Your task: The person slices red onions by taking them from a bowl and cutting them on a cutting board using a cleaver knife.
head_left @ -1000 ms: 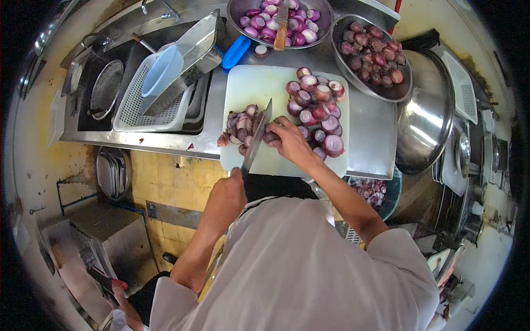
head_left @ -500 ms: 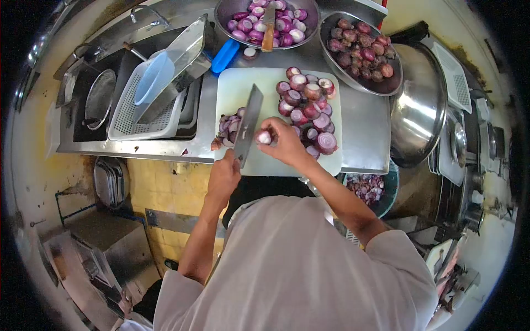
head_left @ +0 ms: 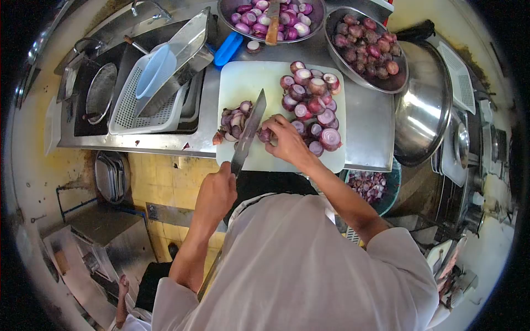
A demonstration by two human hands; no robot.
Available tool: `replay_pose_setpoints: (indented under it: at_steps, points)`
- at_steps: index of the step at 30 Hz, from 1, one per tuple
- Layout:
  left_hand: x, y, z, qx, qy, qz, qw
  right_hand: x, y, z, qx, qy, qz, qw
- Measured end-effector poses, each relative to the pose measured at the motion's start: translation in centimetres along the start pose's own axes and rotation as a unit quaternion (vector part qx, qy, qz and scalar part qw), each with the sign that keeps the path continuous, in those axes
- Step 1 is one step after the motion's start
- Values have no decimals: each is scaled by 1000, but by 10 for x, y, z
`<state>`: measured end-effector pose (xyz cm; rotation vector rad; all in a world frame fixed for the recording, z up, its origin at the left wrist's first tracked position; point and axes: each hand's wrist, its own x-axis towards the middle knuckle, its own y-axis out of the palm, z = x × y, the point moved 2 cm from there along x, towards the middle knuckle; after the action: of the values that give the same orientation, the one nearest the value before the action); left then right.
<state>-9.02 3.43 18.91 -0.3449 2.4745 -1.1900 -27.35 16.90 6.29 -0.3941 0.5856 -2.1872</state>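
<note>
My left hand is closed around the handle of a kitchen knife, its broad blade slanting up and away over the white cutting board. My right hand pinches a red onion just right of the blade, largely covered by my fingers. Whether the edge touches the onion I cannot tell. Left of the blade lies a small heap of cut onion ends. Several trimmed, unpeeled red onions are crowded on the board's right side.
Behind the board stand a bowl of peeled onions with a wooden-handled knife across it and a bowl of whole onions. A blue-handled object lies nearby. A sink with a white basket is left. A co-worker's hand shows lower left.
My left hand has drawn back toward my body, and the blade now tilts further right. My right hand has turned the onion, so its pale cut end no longer shows. The view has shifted slightly.
</note>
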Motion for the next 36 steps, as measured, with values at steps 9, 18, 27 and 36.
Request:
replay_pose_setpoints:
  at_steps: [9,18,27,36]
  points:
    - [-7,7,-13,-7,-8,46,999,2,-5,10,-67,16,40,997]
    - [65,93,28,-4,26,-46,999,-18,8,-4,-49,-41,-52,997]
    - [61,90,37,-34,-68,6,997,-51,-66,11,-52,-17,-225,973]
    - [60,91,39,-61,-65,14,996,-50,-130,-6,-187,-37,-219,957]
